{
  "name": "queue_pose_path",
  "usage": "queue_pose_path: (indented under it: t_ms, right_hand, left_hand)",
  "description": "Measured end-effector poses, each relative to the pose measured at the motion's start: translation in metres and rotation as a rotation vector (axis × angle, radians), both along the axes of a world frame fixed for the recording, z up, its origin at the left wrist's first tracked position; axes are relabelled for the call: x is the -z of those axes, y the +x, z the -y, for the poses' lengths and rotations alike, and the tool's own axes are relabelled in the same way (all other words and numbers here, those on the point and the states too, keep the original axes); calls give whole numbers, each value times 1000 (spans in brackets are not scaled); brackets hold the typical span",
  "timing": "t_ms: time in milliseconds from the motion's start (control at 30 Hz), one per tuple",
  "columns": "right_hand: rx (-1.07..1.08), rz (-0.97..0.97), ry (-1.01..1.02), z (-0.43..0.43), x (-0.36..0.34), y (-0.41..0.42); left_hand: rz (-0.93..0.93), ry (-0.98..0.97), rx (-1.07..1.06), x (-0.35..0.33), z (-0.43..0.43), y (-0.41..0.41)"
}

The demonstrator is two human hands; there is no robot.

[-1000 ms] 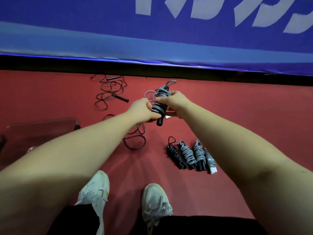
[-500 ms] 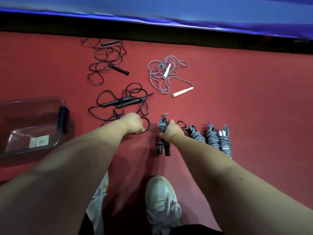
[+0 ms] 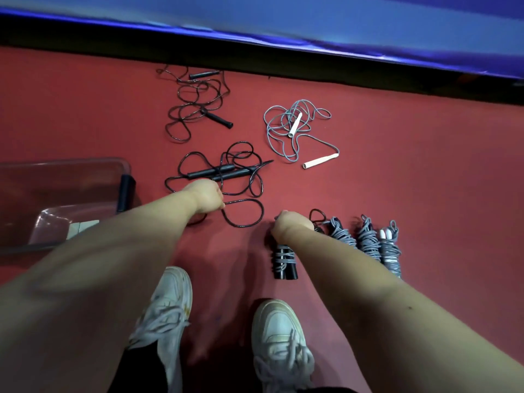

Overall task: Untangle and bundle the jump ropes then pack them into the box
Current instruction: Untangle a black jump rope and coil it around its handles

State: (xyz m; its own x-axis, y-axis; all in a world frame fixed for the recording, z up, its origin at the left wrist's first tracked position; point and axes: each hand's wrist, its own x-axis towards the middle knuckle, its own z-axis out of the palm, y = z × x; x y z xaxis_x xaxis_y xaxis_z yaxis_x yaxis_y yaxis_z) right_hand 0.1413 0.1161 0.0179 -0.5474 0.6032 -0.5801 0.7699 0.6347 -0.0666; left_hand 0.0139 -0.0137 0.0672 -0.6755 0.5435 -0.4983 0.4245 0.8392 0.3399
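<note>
My right hand (image 3: 289,226) grips the top of a grey rope bundle with black handles (image 3: 283,262), which lies on the red floor at the left end of a row. Beside it are a black bundle (image 3: 317,219), mostly hidden by my arm, and three grey bundles (image 3: 368,239). My left hand (image 3: 205,195) is curled in a fist over a loose black jump rope (image 3: 221,171), whose cord runs into my fingers. Farther off lie a tangled black rope (image 3: 195,100) and a grey rope with white handles (image 3: 295,129). The clear plastic box (image 3: 65,165) stands at my left.
My two white shoes (image 3: 278,333) are planted just below the bundles. A black strip and a blue padded barrier (image 3: 312,21) close off the far side of the floor. The box has a black latch (image 3: 124,191) on its right side.
Both hands held the bundle up a second ago. My right hand has brought it down to the floor beside the row. My left hand let go and moved to the loose black rope.
</note>
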Motion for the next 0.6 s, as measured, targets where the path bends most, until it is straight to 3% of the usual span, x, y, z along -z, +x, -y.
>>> queue_pose_path:
  t_ms: [300,600]
  right_hand:
    - [-323,-252,164,6,-46,-62]
    - [-481,-182,130,-18,7,-153]
  left_hand:
    - [-69,17,-109,-11,35,-46]
    - [-110,-36,-63,47,-13,-104]
